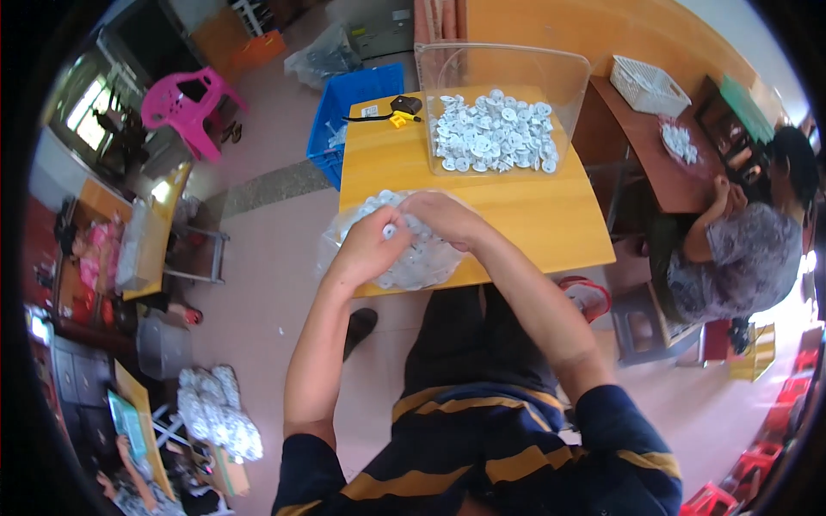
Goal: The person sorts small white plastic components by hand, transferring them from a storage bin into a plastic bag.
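My left hand (372, 248) is closed around a small white round plastic part (390, 230), whose end shows at the curled fingers. Close beside it my right hand (443, 218) bends inward with its fingers drawn together; what they pinch, if anything, is hidden. Both hands are over a clear plastic bag (443, 265) at the near left of the yellow table (533, 215). More white parts (400, 275) lie in the bag. Farther back, a clear bin (508, 56) holds a heap of white round parts (495, 133) with holes.
A yellow-and-black tool (400, 118) and a small black object (406, 104) lie at the table's far left corner. Beside it stands a blue crate (327, 120). A co-worker (740, 258) sits at a brown table (658, 163) on the right. A pink chair (194, 107) stands far left.
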Tool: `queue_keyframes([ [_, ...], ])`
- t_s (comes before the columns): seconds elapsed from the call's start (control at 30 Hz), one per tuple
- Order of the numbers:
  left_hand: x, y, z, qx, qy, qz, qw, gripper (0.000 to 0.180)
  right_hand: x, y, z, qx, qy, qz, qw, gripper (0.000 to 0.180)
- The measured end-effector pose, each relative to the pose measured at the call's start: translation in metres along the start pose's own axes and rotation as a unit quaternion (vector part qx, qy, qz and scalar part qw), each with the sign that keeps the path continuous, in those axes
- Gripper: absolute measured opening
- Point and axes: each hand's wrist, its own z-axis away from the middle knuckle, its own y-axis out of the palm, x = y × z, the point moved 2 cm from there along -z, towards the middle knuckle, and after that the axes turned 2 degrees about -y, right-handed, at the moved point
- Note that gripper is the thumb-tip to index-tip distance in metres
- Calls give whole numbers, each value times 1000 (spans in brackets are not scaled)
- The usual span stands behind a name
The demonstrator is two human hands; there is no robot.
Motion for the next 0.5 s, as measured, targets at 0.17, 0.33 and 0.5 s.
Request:
queue_keyframes([
  [0.17,38,6,3,140,-120,-107,977,24,-33,-7,-42,115,39,130,984,32],
  [0.33,12,4,2,83,-86,-365,923,43,-28,-7,-41,198,105,430,874,38],
  [0.5,-3,-2,-17,12,-122,-367,922,57,-29,6,-45,176,114,291,933,32],
])
